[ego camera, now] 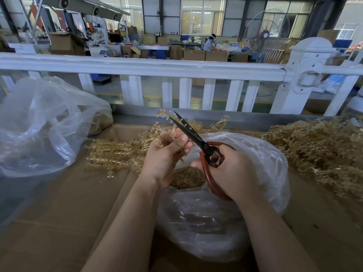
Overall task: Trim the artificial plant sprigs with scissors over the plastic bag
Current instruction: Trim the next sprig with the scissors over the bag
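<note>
My left hand (165, 154) grips a bunch of tan plastic plant sprigs (167, 122) whose tips stick up past my fingers. My right hand (231, 171) holds scissors (193, 135) with red-brown handles and dark blades. The blades are slightly parted and point up-left, crossing the sprigs just above my left thumb. Both hands hover over an open clear plastic bag (261, 160) with small tan trimmings (186, 176) inside it.
Loose sprigs (115, 152) lie on the cardboard-covered table (64, 209) left of my hands. A large heap of sprigs (322, 152) fills the right side. A second crumpled clear bag (39, 126) sits at the left. A white railing (157, 69) runs behind the table.
</note>
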### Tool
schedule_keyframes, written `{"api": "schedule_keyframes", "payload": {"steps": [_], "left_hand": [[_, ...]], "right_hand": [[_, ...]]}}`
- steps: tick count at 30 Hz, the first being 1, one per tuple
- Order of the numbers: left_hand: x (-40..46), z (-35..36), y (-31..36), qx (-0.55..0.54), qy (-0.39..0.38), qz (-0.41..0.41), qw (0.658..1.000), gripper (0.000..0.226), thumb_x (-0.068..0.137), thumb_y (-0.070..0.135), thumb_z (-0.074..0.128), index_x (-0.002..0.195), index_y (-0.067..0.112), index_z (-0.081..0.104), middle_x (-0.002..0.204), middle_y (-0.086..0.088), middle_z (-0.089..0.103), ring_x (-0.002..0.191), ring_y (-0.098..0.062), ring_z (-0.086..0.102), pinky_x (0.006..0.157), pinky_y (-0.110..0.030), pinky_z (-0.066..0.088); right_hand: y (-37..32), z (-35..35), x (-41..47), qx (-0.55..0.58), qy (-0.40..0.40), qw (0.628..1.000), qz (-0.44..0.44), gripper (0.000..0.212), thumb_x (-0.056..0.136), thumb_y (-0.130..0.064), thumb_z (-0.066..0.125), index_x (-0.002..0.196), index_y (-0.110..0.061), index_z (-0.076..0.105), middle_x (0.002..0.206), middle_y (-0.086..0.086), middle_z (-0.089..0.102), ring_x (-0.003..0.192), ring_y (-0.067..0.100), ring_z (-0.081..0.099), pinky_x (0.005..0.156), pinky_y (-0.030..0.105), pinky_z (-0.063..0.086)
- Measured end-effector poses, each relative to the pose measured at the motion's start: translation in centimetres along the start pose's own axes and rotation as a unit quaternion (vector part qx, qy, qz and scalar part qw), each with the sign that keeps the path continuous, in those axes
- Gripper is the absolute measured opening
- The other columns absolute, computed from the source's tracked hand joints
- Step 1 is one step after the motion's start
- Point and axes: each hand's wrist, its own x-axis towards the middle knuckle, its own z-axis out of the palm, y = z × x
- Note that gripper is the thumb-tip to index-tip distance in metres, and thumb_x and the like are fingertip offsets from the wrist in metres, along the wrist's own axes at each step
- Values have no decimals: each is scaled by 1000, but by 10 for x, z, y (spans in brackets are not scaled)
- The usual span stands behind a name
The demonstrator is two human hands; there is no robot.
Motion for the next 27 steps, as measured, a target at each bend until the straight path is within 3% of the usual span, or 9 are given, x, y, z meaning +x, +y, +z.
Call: {"api": "schedule_keyframes", "payload": {"steps": [4, 7, 9, 14, 19, 24, 27], "left_hand": [[1, -1, 0, 2, -1, -2, 1000, 20, 73, 10, 75, 58, 23, 73, 76, -6, 71, 72, -14, 69, 69, -22, 57], [1, 1, -3, 19, -11, -4, 1000, 7, 74, 10, 74, 76, 16, 71, 75, -5, 70, 73, -15, 69, 71, -23, 55], [0, 1, -4, 29, -14, -2, 999, 14, 73, 10, 74, 84, 12, 66, 75, -5, 70, 74, -15, 69, 71, -23, 55], [-1, 3, -3, 33, -14, 2, 999, 15, 69, 12, 75, 81, 14, 66, 74, -4, 69, 73, -15, 69, 71, -23, 56], [-3, 4, -2, 33, -20, 1, 999, 13, 68, 12, 76, 64, 25, 75, 72, -2, 71, 72, -14, 70, 71, -22, 57], [-3, 4, -3, 32, -22, 4, 999, 12, 67, 11, 76, 64, 23, 74, 72, -2, 71, 72, -14, 70, 70, -22, 57], [-2, 4, -3, 29, -17, 1, 999, 10, 68, 11, 76, 74, 17, 71, 73, -4, 70, 73, -15, 70, 71, -23, 57]], "right_hand": [[0, 1, 0, 2, 8, 1000, -11, 71, 64, -89, 48, 90, -26, 65, 77, -18, 63, 70, 3, 61, 65, 20, 51], [0, 1, 1, -3, 14, 1000, -6, 77, 63, -92, 45, 95, -25, 66, 80, -16, 64, 72, 3, 61, 66, 24, 53], [0, 1, 1, -4, 16, 1000, -3, 77, 63, -93, 45, 95, -26, 65, 80, -16, 64, 73, 3, 61, 65, 24, 52], [0, -1, 1, -1, 16, 1000, -9, 78, 63, -93, 45, 96, -25, 66, 82, -16, 66, 74, 4, 61, 65, 21, 51], [0, -2, 0, -12, 21, 1000, -12, 75, 63, -92, 46, 91, -24, 65, 78, -14, 65, 72, 4, 60, 64, 20, 49], [-1, -4, -1, -15, 45, 998, -33, 70, 67, -90, 44, 81, -24, 59, 72, -17, 56, 63, 3, 53, 58, 12, 39], [0, -4, -1, -7, 47, 998, -32, 72, 67, -92, 43, 78, -22, 59, 71, -15, 59, 62, 1, 53, 58, 11, 39]]}}
